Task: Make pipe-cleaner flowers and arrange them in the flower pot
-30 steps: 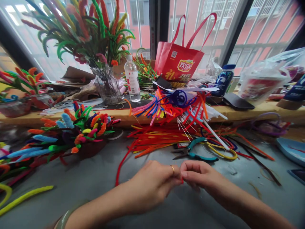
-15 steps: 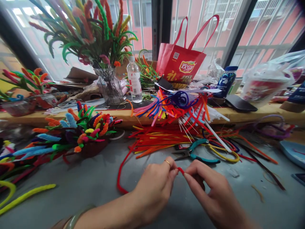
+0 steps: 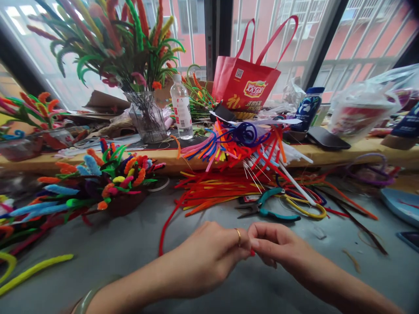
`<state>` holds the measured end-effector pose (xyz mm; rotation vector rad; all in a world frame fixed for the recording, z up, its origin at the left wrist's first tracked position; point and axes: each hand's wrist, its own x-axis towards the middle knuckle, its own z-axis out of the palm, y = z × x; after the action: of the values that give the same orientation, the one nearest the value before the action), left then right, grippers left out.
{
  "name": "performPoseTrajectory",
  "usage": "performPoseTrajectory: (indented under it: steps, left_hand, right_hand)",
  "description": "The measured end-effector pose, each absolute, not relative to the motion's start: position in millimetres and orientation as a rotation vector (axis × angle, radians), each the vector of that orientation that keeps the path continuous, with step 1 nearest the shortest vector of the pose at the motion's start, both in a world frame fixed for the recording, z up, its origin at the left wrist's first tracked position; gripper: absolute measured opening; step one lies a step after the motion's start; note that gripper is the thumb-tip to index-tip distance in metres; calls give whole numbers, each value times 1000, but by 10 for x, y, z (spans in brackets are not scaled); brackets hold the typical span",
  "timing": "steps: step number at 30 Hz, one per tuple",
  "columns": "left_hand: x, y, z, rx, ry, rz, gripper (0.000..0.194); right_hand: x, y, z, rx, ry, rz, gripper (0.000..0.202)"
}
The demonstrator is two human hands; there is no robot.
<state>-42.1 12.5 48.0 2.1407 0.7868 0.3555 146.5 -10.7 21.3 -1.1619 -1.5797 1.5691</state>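
Note:
My left hand (image 3: 218, 253), with a gold ring, is closed at the lower middle. Its fingertips touch those of my right hand (image 3: 278, 244), which is also closed. A small bit of red pipe cleaner (image 3: 252, 252) shows between the two hands, pinched by both. Most of that piece is hidden by my fingers. To the left, a red pipe cleaner length (image 3: 163, 233) curves down behind my left forearm. Beyond the hands, a pile of red and orange pipe cleaners (image 3: 212, 189) lies flat on the grey table (image 3: 131, 244).
Teal-handled pliers (image 3: 278, 215) lie just beyond my right hand, beside yellow-handled scissors (image 3: 306, 209). Colourful fuzzy stems (image 3: 94, 187) fill the left. On the wooden ledge (image 3: 330, 155) stand a glass vase (image 3: 149, 120), a bottle (image 3: 181, 109) and a red bag (image 3: 245, 85).
My hands have come together, covering most of the red piece that showed between them. My right hand has turned, its forearm now reaching farther right. The view has shifted slightly.

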Motion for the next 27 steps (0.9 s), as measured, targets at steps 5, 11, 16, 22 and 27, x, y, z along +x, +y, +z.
performPoseTrajectory:
  steps: [5, 11, 16, 22, 27]
  left_hand:
    - [-388, 96, 449, 2068, 924, 407, 22]
    - [-344, 118, 361, 1509, 891, 383, 15]
    - [-335, 134, 303, 1027, 586, 407, 11]
    - [-335, 153, 312, 1051, 622, 470, 16]
    - [-318, 160, 321, 1232, 761, 455, 19]
  right_hand:
    - [1433, -163, 189, -1192, -2040, 625, 15]
    - [1497, -216, 92, -882, -2191, -313, 20]
    - [1601, -301, 97, -821, -2305, -494, 29]
    - [1564, -228, 179, -940, -2043, 32, 23]
    - [1478, -143, 255, -1167, -1875, 646, 13]
